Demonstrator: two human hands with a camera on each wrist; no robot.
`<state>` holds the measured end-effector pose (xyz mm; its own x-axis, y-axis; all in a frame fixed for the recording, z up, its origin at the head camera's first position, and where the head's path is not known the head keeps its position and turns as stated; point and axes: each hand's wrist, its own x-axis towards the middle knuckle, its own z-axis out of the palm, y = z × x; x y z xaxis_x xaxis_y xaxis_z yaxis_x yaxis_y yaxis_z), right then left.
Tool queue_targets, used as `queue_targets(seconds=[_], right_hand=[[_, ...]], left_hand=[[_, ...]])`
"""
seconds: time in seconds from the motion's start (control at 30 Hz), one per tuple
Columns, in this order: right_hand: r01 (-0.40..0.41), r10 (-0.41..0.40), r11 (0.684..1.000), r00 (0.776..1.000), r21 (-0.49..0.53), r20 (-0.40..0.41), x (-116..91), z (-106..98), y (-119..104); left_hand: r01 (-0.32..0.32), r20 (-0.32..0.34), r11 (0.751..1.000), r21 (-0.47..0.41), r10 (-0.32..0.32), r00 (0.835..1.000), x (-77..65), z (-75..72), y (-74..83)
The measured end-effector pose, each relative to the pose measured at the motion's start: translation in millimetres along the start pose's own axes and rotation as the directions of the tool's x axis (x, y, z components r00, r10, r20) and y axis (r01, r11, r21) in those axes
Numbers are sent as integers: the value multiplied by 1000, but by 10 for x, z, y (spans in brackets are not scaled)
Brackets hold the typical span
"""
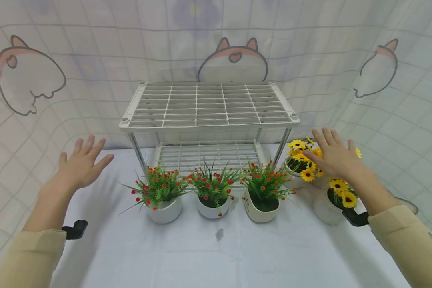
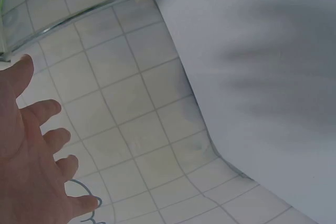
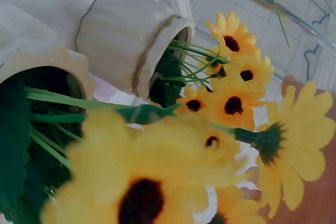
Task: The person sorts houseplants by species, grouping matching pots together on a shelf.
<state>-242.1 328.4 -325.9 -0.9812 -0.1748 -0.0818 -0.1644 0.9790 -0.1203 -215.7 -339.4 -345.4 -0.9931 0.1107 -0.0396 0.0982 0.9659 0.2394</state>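
My left hand (image 1: 80, 166) hovers over the white tabletop at the left, fingers spread and holding nothing; in the left wrist view, the hand (image 2: 31, 150) has only wall and cloth near it. At the right, my right hand (image 1: 337, 156) is held above potted yellow daisies (image 1: 307, 175), its fingers extended and partly hiding the flowers. Close to it in the right wrist view are large yellow blooms (image 3: 233, 103) and a whitish pot (image 3: 115, 45) with twine round its rim. A front pot (image 1: 328, 210) of yellow daisies stands below my right wrist.
A white two-tier rack (image 1: 212, 105) with metal legs stands at the back. In front of it sit three pots of red flowers: left (image 1: 164, 212), middle (image 1: 213, 210) and right (image 1: 261, 216). A tiled-pattern curtain (image 1: 129, 52) encloses the table (image 1: 187, 252).
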Motion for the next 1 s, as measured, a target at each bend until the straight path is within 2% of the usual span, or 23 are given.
queue_targets(seconds=[0.17,0.33,0.43,0.53,0.63,0.73,0.87,1.0], right_hand=[[-2,2,1000,1000,2,-3,-11,11,9],[18,-18,1000,1000,4,-16,-74,54,-78],[50,-50,999,997,-7,-61,-151,63,-174],[108,-110,994,984,-18,-139,-242,60,-297],[177,-173,984,956,-3,-238,-346,81,-418],[237,-212,971,920,39,-331,-471,142,-522],[317,-234,942,857,111,-459,-648,282,-619],[385,-240,911,787,149,-568,-811,453,-670]], left_hand=[[-7,-9,1000,0,7,1000,6,13,18],[-5,-32,1000,8,6,999,-3,-6,21],[-12,-47,1000,4,13,999,-11,-30,49],[-20,-73,1000,0,20,997,-39,-48,106],[-38,-133,999,-16,36,990,-79,-57,187],[-73,-227,995,-63,57,972,-129,-70,299],[-154,-356,973,-174,84,931,-196,-95,474],[-223,-471,941,-253,81,879,-238,-79,634]])
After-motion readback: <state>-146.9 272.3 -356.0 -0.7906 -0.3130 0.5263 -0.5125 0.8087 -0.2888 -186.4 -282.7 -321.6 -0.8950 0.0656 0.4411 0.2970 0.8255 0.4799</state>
